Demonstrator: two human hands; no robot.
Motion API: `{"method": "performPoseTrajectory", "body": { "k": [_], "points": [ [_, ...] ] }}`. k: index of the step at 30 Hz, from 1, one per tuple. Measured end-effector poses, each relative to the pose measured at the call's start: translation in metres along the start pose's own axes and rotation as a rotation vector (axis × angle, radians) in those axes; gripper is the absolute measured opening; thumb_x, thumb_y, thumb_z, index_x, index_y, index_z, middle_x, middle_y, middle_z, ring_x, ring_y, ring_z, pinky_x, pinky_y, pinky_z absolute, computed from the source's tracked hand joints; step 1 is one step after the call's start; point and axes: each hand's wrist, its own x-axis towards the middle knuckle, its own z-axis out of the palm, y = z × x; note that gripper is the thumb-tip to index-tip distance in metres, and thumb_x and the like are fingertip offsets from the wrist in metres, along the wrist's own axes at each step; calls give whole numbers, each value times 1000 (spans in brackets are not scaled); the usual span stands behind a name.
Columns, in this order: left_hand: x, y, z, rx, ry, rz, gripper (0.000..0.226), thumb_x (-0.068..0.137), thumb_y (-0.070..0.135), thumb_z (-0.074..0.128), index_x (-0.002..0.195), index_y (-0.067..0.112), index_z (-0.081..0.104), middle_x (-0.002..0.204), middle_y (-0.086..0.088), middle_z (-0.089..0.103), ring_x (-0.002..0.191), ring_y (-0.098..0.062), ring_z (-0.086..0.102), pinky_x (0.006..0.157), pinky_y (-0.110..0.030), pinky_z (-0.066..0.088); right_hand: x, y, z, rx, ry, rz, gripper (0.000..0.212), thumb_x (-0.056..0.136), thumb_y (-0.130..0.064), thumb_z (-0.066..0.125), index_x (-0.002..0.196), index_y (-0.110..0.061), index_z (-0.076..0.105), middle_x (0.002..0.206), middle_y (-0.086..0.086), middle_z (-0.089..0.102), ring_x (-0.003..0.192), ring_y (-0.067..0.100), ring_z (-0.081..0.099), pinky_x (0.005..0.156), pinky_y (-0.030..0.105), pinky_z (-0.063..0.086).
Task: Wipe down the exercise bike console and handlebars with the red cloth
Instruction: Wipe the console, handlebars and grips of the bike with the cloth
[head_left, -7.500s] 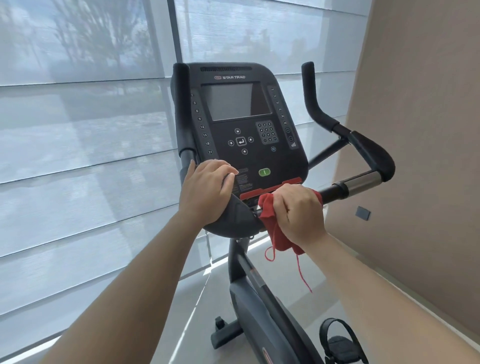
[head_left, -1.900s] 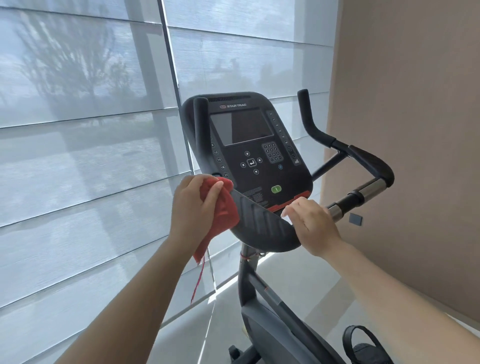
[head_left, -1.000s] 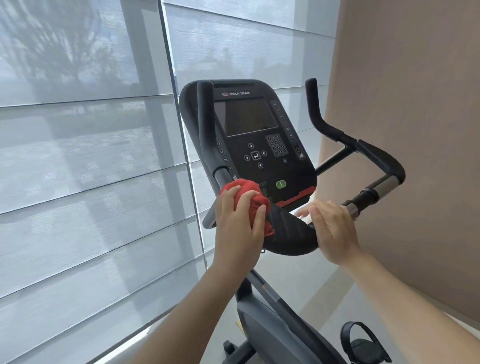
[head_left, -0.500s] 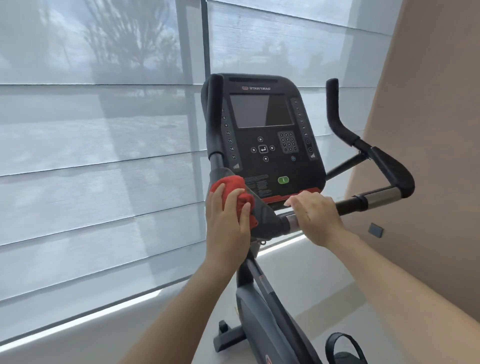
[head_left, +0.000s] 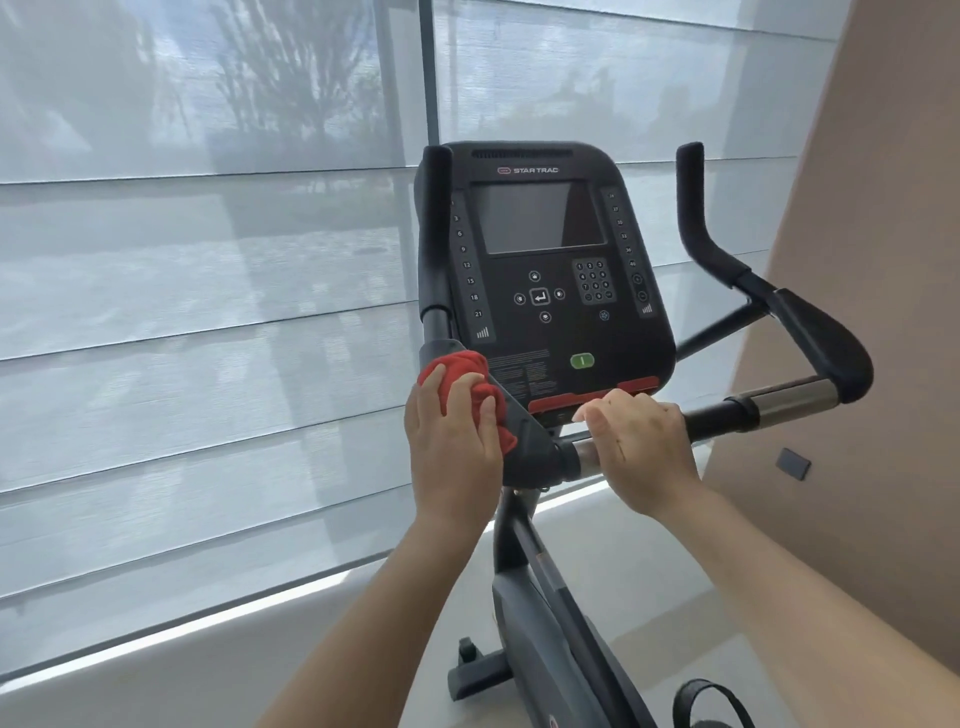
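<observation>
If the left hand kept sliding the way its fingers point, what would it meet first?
Probably the upright left handlebar post. The left hand presses the red cloth at its base, fingers pointing up. The console edge is close beside it, and depth is unclear.

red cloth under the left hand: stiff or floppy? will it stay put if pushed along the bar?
Likely floppy: the red cloth is bunched into soft folds under the left hand and moulds to the handlebar joint. Probably light, since the fingers alone pin it. It should slide with the hand over the smooth black surface, but would likely drop off if released, as nothing else supports it.
</observation>
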Motion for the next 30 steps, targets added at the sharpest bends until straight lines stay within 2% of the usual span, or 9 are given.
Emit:
{"method": "performPoseTrajectory", "body": {
  "k": [8,14,19,24,30],
  "points": [
    [-10,-12,-6,-69,-54,119,26,96,30,40,120,24,50,141,-1,33,134,-21,24,110,-29,19,-2,-1,1,31,50,-16,64,96,-43,6,84,-16,62,78,0,59,72,20,53,75,38,43],
    [21,-14,-13,43,-119,196,25,96,33,41,114,23,55,134,-1,43,127,-21,33,111,-35,25,-3,1,3,40,73,-28,60,97,-41,10,84,-16,62,78,1,60,72,22,54,75,39,44],
    [0,-10,-12,78,-152,150,31,97,34,38,124,23,47,145,-3,34,137,-25,21,115,-43,20,-4,-2,0,51,57,-36,66,95,-43,3,85,-14,62,79,1,59,74,21,51,77,35,38],
    [-20,-11,-10,19,-119,148,31,97,31,40,127,24,45,147,0,31,140,-23,15,117,-40,18,-6,-2,-1,24,60,-34,61,95,-44,5,76,-16,56,72,-2,53,68,19,47,74,38,42],
    [-23,-2,0,-17,44,85,25,96,23,45,117,16,54,136,-6,43,132,-25,30,110,-29,20,-8,16,-2,33,45,-163,61,95,-54,11,78,-20,58,73,-3,57,69,15,46,71,32,37]
  ]
}}
